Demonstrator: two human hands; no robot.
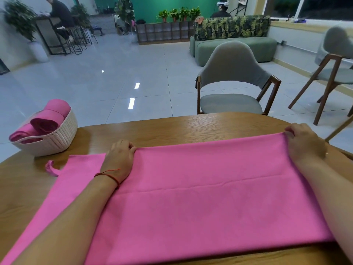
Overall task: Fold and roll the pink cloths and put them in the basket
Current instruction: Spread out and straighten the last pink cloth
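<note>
A pink cloth [200, 197] lies spread flat across the wooden table [191, 129], with a crease running across its middle and a small hanging loop at its left edge. My left hand [118, 159] pinches the cloth's far edge near the left side. My right hand [303, 142] pinches the far right corner of the same edge. A white woven basket [57, 138] stands at the table's far left corner. It holds three rolled pink cloths [47, 121].
A grey chair [233, 83] with wooden legs stands just beyond the table's far edge. A second chair [336, 69] is at the right. Tiled floor, a green sofa and two seated people lie farther back.
</note>
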